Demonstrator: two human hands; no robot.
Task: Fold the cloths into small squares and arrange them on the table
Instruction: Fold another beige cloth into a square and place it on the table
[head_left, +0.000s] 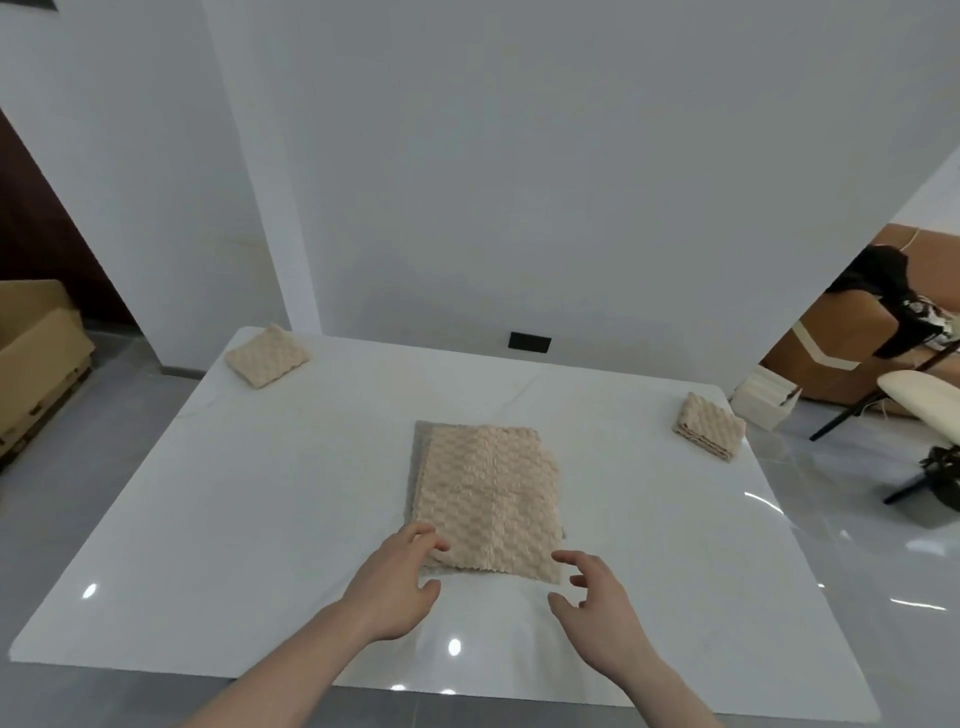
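Right, a beige textured cloth (488, 499) lies folded into a long rectangle at the middle of the white counter (208, 519), its near edge just ahead of both hands. The left hand (400, 587) has its fingertips on the cloth's near left corner, fingers gently bent, gripping nothing. The right hand (597, 597) hovers just beside the near right corner, fingers spread and loosely curved, holding nothing; whether it touches the fabric I cannot tell. Far left, a small folded square (266, 355) sits at the counter's back corner. Far right, a second folded square (710, 426) rests near the right edge. Both sit well apart from the middle cloth.
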